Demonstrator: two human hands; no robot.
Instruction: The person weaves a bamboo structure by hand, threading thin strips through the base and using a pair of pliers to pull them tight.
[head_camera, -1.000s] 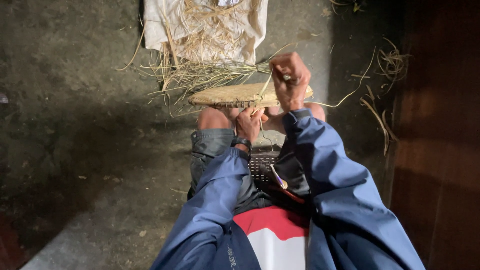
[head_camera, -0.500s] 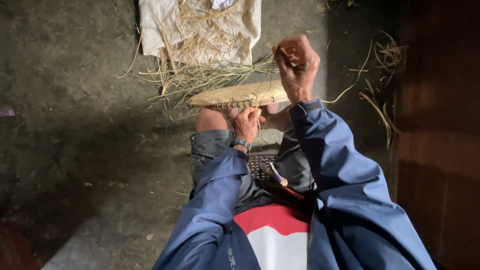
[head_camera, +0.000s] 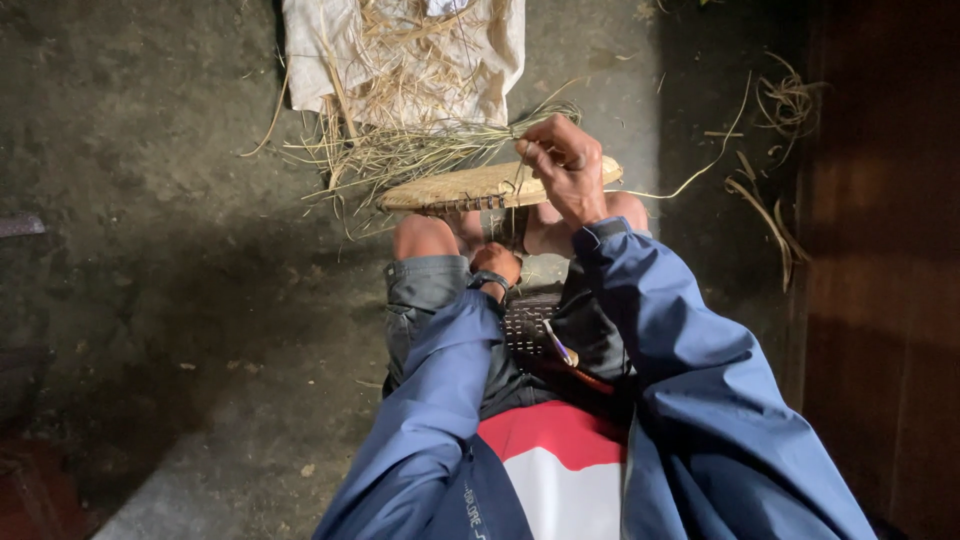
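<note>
Since half a second ago the right hand (head_camera: 568, 165) has come down from above the woven disc (head_camera: 478, 187) and now sits right at its far rim, fingers curled shut and pinching thin straw strands (head_camera: 520, 130) against the edge. The concrete floor (head_camera: 160, 200) fills most of the view, dark and littered with loose fibres. On it, beyond the knees, lies a pale cloth (head_camera: 330, 60) spread flat and heaped with dry straw (head_camera: 410, 60), more stalks spilling off its near edge toward the disc. The flat, oval disc rests tilted across the person's bare knees (head_camera: 425, 235), seen nearly edge-on. The left hand (head_camera: 495, 265) is tucked below the disc between the knees, touching its underside; whether its fingers grip or lie spread cannot be told. A dark plastic mesh seat (head_camera: 528, 325) shows between the thighs.
</note>
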